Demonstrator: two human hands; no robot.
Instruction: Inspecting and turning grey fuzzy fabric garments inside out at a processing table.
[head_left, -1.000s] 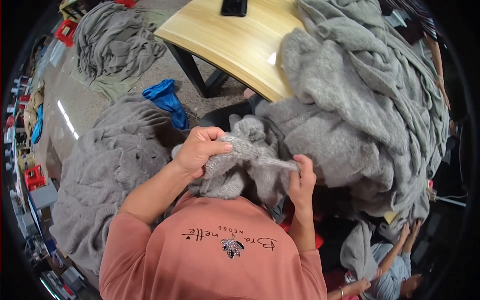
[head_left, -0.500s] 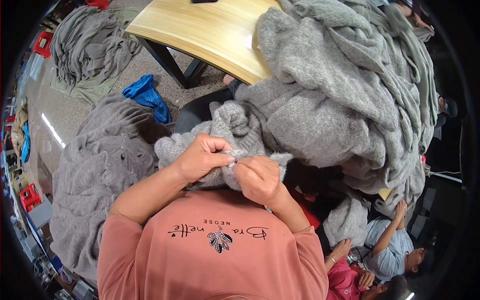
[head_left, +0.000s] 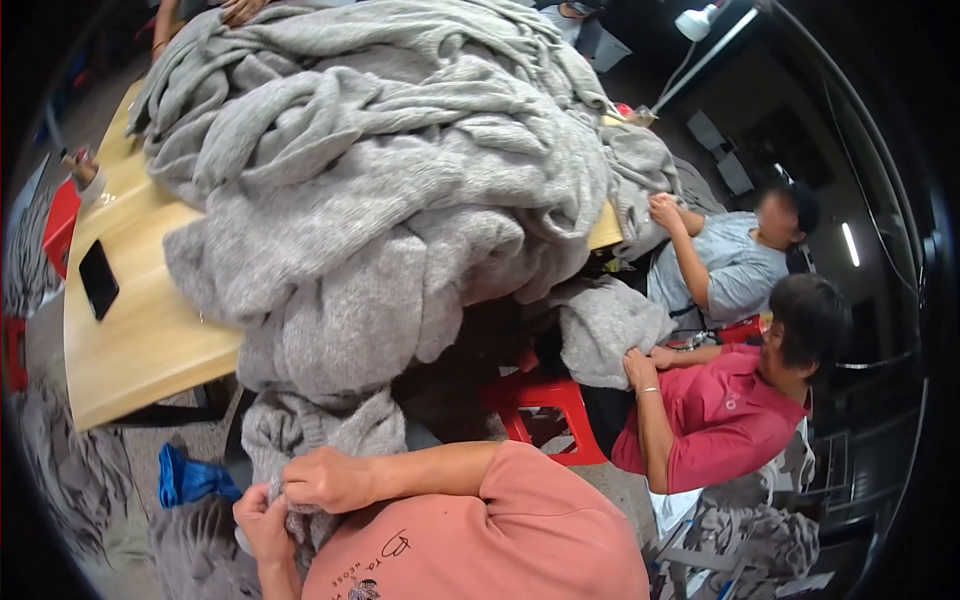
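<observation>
Both hands have slid to the near left. Left hand (head_left: 262, 522) and right hand (head_left: 330, 480), fingers clamped together, pinch grey knit garment (head_left: 300, 430) hanging below the wooden bench (head_left: 130, 340), under the big grey pile (head_left: 400, 180).

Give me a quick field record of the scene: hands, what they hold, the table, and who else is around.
left hand: pinching the grey knit at lower left
right hand: gripping the same knit, just above the left hand
grey knit: hangs down from the pile to the hands
pile: big heap of grey knits covering most of the table
phone: flat on the table's left part
blue cloth: on the floor, left of the hands
co-workers: two seated at right, one in red, one in grey-blue, each handling grey knit
stool: red, under the pile's edge
</observation>
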